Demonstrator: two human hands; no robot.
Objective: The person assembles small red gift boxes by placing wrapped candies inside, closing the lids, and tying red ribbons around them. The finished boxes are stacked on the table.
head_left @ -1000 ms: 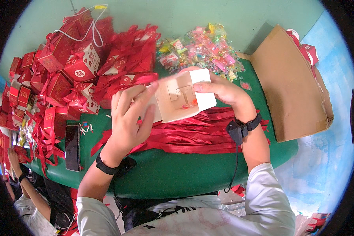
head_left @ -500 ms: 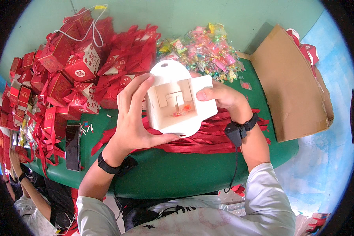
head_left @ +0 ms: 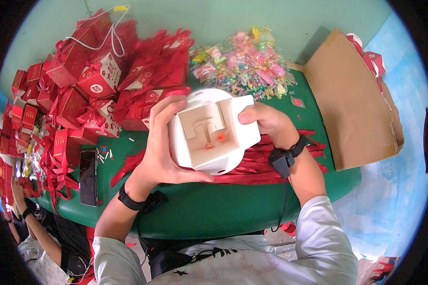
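Observation:
Between my two hands is an open white paperboard gift box point(head_left: 195, 137), its inside facing up and its flaps spread. A small red-and-clear wrapped candy point(head_left: 215, 141) lies at the bottom, beside the folded slots of the base. My left hand point(head_left: 164, 145) wraps the box's left side, with the thumb under its near edge. On the right, my right hand point(head_left: 266, 116) pinches the right flap with its thumb on top; its other fingers are hidden behind the box. Below the box, red ribbons point(head_left: 271, 159) lie across the green table.
Finished-looking red gift boxes point(head_left: 97, 78) are heaped at the left. A pile of wrapped candies point(head_left: 252, 61) lies at the back, near a cardboard carton point(head_left: 356, 104). A phone point(head_left: 88, 178) rests at the left; beyond it a co-worker's hand point(head_left: 18, 192) shows.
The box has turned slightly and tipped in my hands, shifting a little lower and to the left. Both hands still hold it, and the candy inside remains near the bottom.

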